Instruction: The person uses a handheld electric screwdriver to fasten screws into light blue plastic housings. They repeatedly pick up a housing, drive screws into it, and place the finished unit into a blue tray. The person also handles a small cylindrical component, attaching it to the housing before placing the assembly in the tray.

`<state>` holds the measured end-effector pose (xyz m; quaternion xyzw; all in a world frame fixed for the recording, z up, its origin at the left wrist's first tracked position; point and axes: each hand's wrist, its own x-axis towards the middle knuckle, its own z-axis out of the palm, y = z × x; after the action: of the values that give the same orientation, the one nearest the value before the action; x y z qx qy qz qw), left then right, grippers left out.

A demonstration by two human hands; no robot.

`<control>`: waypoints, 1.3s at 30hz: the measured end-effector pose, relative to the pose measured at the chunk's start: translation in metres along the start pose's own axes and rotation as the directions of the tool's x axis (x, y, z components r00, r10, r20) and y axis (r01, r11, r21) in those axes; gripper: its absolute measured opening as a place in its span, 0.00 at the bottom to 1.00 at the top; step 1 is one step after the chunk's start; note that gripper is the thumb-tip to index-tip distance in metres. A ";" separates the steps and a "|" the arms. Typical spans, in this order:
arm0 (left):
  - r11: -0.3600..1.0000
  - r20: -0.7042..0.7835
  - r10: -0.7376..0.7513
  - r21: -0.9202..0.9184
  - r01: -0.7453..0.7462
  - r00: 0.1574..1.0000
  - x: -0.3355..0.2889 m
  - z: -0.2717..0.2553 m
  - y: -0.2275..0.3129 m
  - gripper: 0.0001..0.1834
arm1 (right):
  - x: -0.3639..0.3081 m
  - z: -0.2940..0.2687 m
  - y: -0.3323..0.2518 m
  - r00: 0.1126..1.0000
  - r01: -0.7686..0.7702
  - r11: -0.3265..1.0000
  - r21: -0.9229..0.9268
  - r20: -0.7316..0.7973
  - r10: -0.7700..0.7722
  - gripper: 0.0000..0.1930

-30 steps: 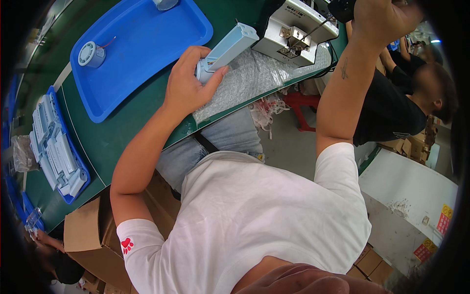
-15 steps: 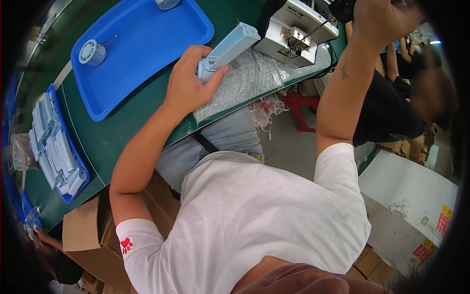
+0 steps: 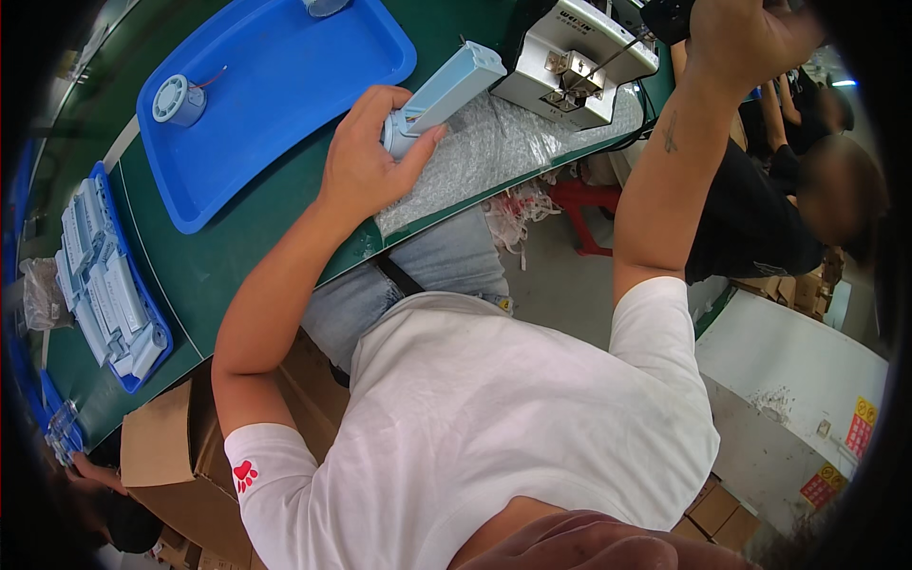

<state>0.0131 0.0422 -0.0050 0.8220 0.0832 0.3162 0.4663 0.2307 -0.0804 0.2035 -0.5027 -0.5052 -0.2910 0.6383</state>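
So the front edge of the green tabletop (image 3: 176,275) cuts diagonally across the view, up from the lower left, with the person's body right up against that side. The big tray (image 3: 285,104) eats most of the upper left, its rim rounded at the corners, and a fan (image 3: 179,101) sits near its left end. Between that and the small tray (image 3: 160,353) full of pale parts (image 3: 112,290) there's a strip of green surface to move in. Over on the right it's tighter: bubble wrap (image 3: 475,152) runs along the edge and the machine (image 3: 546,90) sits just behind it. Below the edge on that side you've got a red stool (image 3: 584,218), and a cardboard box (image 3: 157,437) below the left end. As for the hands, the left hand (image 3: 372,157) is wrapped around the lower end of the light blue casing (image 3: 451,90), thumb on the near side, and the casing's long end slants up and right toward the machine. Can't tell if they touch. The right hand (image 3: 750,38) is well apart from it, up past the machine beside a black tool (image 3: 668,17); it's blurry, so can't say whether it's gripping anything.
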 end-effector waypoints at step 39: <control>1.000 0.011 -0.016 0.005 0.016 1.000 -0.001 0.000 0.000 0.20 | -0.003 -0.006 0.003 0.999 -0.032 0.998 0.056 -0.029 0.034 0.16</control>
<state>0.0124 0.0423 -0.0055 0.8242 0.0879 0.3080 0.4671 0.2341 -0.0852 0.2003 -0.4884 -0.4951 -0.2739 0.6643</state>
